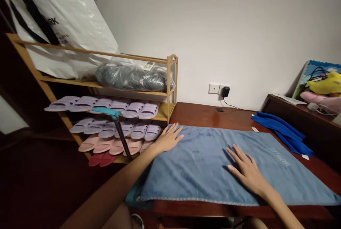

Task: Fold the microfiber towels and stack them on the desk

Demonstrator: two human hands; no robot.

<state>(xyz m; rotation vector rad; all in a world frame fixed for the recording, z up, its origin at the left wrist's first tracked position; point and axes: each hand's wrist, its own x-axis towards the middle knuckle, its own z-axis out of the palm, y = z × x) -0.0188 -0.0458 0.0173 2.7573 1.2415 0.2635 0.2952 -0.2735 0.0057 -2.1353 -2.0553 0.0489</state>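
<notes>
A light blue towel (207, 158) lies spread flat across the dark wooden table (202, 115). My left hand (169, 138) rests open on the towel's far left corner, fingers stretched out. My right hand (246, 168) lies flat and open on the middle of the towel, fingers spread and pointing away from me. Neither hand holds anything.
A folded dark blue cloth (282, 129) lies at the table's right. Left of the table stands a wooden shoe rack (106, 108) with several purple and pink slippers, and a teal-handled tool (117, 122) leans before it. A wall socket with a plugged charger (225, 91) sits behind.
</notes>
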